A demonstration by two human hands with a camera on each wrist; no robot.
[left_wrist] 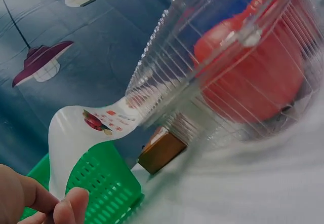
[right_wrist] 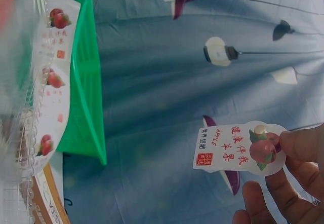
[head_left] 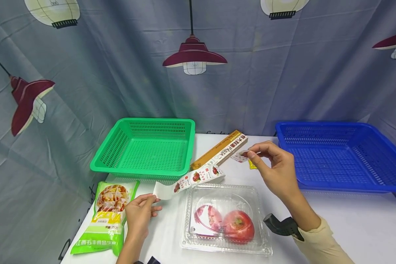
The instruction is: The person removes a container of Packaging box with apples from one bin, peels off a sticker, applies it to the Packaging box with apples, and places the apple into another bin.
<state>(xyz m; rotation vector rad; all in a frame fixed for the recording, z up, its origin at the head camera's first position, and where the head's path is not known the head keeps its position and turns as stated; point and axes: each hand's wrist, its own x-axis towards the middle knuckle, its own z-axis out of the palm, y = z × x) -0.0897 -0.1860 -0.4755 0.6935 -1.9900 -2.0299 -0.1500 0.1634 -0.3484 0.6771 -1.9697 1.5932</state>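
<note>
My left hand [head_left: 140, 214] pinches the free end of a strip of apple labels [head_left: 195, 178], which runs right to the back edge of a clear plastic box [head_left: 226, 190]. Two red apples [head_left: 239, 225] sit inside that lidded box. Raised over the table to the right, my right hand [head_left: 277, 167] pinches one peeled apple sticker [right_wrist: 238, 150] between thumb and finger at its printed-fruit end. In the left wrist view the strip's bare backing [left_wrist: 66, 138] curves up from the fingertips.
A green basket [head_left: 99, 165] stands at the back left, a blue basket [head_left: 336, 187] at the back right. Between them lies a pasta box [head_left: 219, 148] with a small yellow packet [head_left: 252, 165] nearby. A green food bag [head_left: 102, 227] lies at the left.
</note>
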